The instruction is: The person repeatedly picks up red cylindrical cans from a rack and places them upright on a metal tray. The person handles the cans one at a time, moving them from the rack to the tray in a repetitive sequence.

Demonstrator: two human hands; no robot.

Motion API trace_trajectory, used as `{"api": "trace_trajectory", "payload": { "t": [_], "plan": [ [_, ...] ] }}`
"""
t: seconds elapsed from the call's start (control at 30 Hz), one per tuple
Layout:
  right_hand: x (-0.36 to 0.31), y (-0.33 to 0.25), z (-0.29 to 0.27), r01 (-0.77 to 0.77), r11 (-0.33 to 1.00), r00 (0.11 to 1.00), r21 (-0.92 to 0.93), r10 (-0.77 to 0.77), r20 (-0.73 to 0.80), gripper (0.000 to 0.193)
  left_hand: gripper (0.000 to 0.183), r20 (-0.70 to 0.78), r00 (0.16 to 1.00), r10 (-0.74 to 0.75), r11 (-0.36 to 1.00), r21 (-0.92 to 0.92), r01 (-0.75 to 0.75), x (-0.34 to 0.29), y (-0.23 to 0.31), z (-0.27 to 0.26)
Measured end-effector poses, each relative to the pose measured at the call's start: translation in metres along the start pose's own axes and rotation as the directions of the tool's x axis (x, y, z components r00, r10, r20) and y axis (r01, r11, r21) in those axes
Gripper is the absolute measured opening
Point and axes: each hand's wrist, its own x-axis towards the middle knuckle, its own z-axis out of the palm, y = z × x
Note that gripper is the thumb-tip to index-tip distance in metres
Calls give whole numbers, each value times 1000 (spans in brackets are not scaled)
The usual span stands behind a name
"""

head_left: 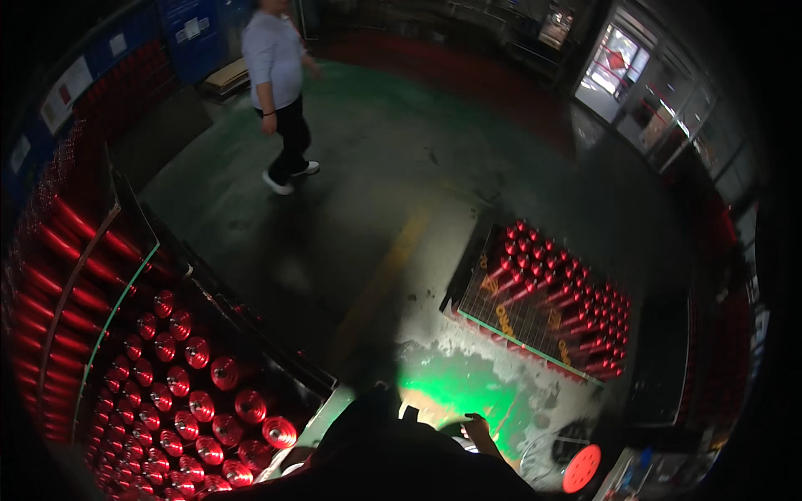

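My right hand [478, 428] is low in the view, right of my dark body, over the brightly lit floor. Its fingers are partly bent and apart, with nothing plainly held. A small pale thing, too unclear to name, lies just under it. My left hand is not in view. To the left stands a large stack of shiny red rollers [200, 407] with round ringed ends turned up toward me. At the right, a second batch of red rollers [585, 313] is packed tightly together on the floor.
A person [281, 92] in a light top walks at the far left. A green strap [117, 321] runs along the left stack. Near my right hand are a round orange-red disc [581, 468] and a dark bundle. A glass door [616, 63] is at the far right.
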Motion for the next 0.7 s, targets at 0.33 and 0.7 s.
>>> {"api": "trace_trajectory", "payload": {
  "t": [0.33,0.7],
  "plan": [
    [125,-101,-56,-135,978,988,-156,122,-89,61,31,33,978,-207,977,-49,208,28,83,78],
    [227,-50,-149,-229,848,971,-479,164,-173,78,38,36,987,157,948,275,-161,157,369,184]
  ]
}}
